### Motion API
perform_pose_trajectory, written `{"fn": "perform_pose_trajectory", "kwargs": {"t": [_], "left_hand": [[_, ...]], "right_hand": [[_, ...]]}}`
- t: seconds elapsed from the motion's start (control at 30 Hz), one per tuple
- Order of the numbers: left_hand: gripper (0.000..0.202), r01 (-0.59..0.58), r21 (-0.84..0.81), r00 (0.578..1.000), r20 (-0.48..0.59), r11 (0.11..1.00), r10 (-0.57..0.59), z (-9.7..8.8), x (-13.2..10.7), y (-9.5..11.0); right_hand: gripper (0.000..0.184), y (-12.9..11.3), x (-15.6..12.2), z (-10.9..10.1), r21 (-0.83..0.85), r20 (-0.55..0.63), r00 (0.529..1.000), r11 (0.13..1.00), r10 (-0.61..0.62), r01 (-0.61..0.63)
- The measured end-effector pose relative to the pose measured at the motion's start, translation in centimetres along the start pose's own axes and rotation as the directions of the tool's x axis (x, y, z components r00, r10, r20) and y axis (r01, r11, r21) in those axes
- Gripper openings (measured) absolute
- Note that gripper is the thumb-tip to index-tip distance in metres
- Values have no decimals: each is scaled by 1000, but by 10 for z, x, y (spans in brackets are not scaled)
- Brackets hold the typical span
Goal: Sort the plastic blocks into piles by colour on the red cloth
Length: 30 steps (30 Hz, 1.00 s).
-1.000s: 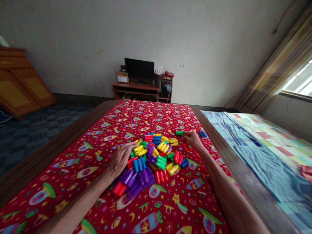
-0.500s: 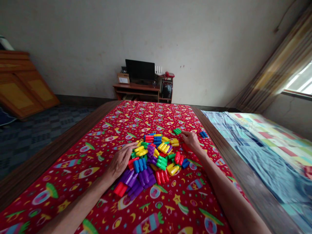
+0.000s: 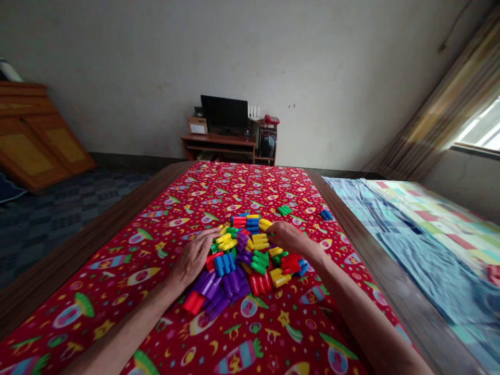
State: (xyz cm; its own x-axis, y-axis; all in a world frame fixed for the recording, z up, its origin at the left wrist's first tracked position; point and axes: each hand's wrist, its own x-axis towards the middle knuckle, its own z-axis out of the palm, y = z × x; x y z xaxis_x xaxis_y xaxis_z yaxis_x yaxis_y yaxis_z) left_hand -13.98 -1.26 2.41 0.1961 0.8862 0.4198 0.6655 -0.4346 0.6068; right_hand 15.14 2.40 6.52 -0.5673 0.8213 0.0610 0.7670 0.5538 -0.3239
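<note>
Plastic toy blocks made of joined tubes lie in a loose pile on a red patterned cloth (image 3: 234,344). My left hand (image 3: 195,255) rests along the pile's left side, fingers stretched out flat. Its fingertips are by a yellow block (image 3: 226,241) and a blue block (image 3: 225,264). On the far right side of the pile is my right hand (image 3: 291,237), its fingers bent loosely over the blocks. The index finger reaches a yellow block (image 3: 265,224); the other fingertips are hidden. Purple blocks (image 3: 230,284) lie nearest me, with a red block (image 3: 194,302) beside them.
Apart from the pile lie a green block (image 3: 285,210) and a blue block (image 3: 326,215). The table's brown wooden edge (image 3: 351,234) runs along the right, next to a bed with blue cloth (image 3: 410,265). A monitor (image 3: 225,112) stands on a desk by the far wall.
My right hand has moved left and slightly nearer, onto the pile. Yellow, red and blue blocks on the pile's right side have shifted. My left hand has stayed in place.
</note>
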Motion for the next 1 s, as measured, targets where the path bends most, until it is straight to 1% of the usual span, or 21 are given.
{"fn": "perform_pose_trajectory", "kwargs": {"t": [0.03, 0.1, 0.17, 0.2, 0.23, 0.3, 0.33, 0.37, 0.4, 0.43, 0.5, 0.6, 0.63, 0.67, 0.73, 0.77, 0.8, 0.83, 0.87, 0.9, 1.0], "left_hand": [[54, 1, 3, 1000, -1, 1000, -1, 0, 0, 0], [56, -3, 6, 1000, -2, 1000, 3, 0, 1, 0], [56, -8, 4, 1000, -1, 1000, 8, 0, 1, 1], [57, -9, 2, 1000, -1, 1000, 9, 0, 1, 1], [57, -10, 0, 1000, -3, 1000, 10, 0, 1, 1], [57, -11, -1, 1000, -7, 1000, 11, -1, 0, 2], [57, -11, 1, 1000, -10, 1000, 11, -1, 0, 2], [58, -12, 6, 1000, -11, 1000, 12, -1, 0, 2], [58, -11, 11, 1000, -12, 1000, 12, -1, 0, 3], [58, -12, 17, 1000, -11, 1000, 12, -2, 0, 3], [59, -11, 25, 1000, -6, 1000, 12, -2, 0, 4], [59, -14, 24, 1000, -1, 1000, 14, -2, 1, 5], [59, -15, 21, 1000, -1, 1000, 15, -2, 1, 4], [59, -15, 18, 1000, -3, 1000, 15, -2, 1, 4], [59, -12, 13, 1000, 0, 1000, 12, -1, 0, 3], [58, -9, 11, 1000, 2, 1000, 9, -1, 0, 3], [58, -9, 10, 1000, 5, 1000, 9, -1, 0, 3], [57, -10, 9, 1000, 7, 1000, 10, -1, 0, 3], [57, -14, 7, 1000, 6, 1000, 14, -1, 0, 2], [56, -19, 3, 1000, 7, 1000, 19, -1, -1, 2], [54, -19, -18, 1000, 1, 1000, 19, 0, -1, 1]], "right_hand": [[19, 2, -2, -2, -14, -8, 1000, 1000, -9, 9], [18, 8, -4, -7, -16, -76, 997, 1000, -12, 11], [20, 18, -3, -11, 38, -198, 979, 998, 57, -51], [21, 24, -2, -12, 77, -277, 954, 992, 117, -99], [22, 31, -1, -12, 115, -362, 915, 982, 181, -150], [22, 48, 0, -9, 164, -512, 810, 958, 287, -235], [22, 56, 1, -6, 176, -564, 761, 947, 320, -268], [21, 63, 1, -3, 184, -596, 726, 939, 343, -292], [21, 70, 0, 1, 194, -607, 709, 932, 360, -307], [22, 75, 0, 5, 205, -601, 706, 926, 374, -316], [25, 80, -1, 7, 236, -563, 725, 918, 397, -319], [28, 79, -4, -1, 237, -515, 766, 922, 385, -305], [28, 77, -6, -7, 207, -485, 795, 931, 364, -300], [27, 75, -9, -13, 161, -432, 835, 940, 342, -302], [22, 69, -15, -22, 45, -261, 914, 950, 310, -310], [19, 66, -18, -25, -10, -170, 939, 953, 298, -304], [18, 62, -22, -26, -57, -97, 953, 954, 287, -293], [22, 58, -24, -26, -97, -54, 960, 955, 276, -280], [25, 55, -26, -25, -129, -35, 963, 955, 266, -268], [25, 51, -27, -24, -152, -22, 965, 953, 262, -262], [12, 47, -28, -22, -151, 46, 960, 952, 277, -267]]}}
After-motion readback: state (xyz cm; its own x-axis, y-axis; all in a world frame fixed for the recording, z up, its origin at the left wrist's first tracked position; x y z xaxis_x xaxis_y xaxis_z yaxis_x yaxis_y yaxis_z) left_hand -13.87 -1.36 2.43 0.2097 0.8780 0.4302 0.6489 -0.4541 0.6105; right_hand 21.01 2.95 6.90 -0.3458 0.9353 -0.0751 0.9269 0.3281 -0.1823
